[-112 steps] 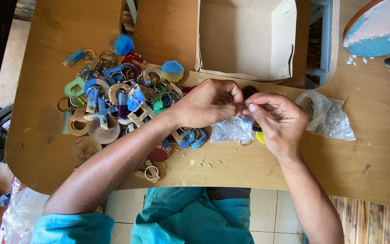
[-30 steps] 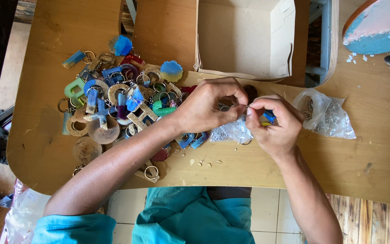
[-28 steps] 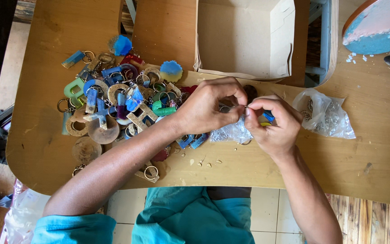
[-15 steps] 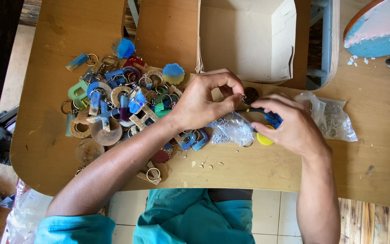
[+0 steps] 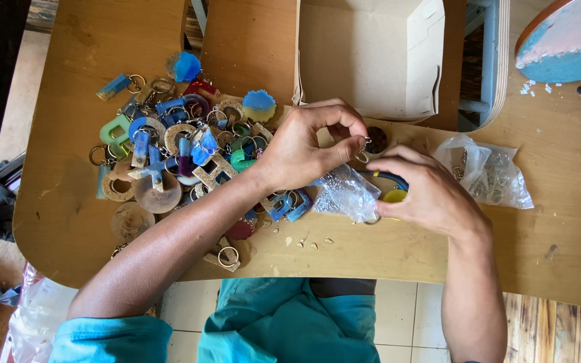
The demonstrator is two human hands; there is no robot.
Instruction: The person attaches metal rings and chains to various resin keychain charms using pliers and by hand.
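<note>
The left hand (image 5: 304, 151) pinched a small dark keyring piece (image 5: 374, 140) at twelve o'clock of the clear bag (image 5: 345, 193). The right hand (image 5: 432, 195), fingers closed on blue-and-yellow pliers (image 5: 393, 188), had lowered toward the bench (image 5: 573, 222).

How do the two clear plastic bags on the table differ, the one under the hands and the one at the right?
The bag under the hands is smaller, crumpled, and the right hand touches it. The bag at the right is bigger, lies flatter, and no hand touches it. Both are transparent and lie on the wooden table.
</note>
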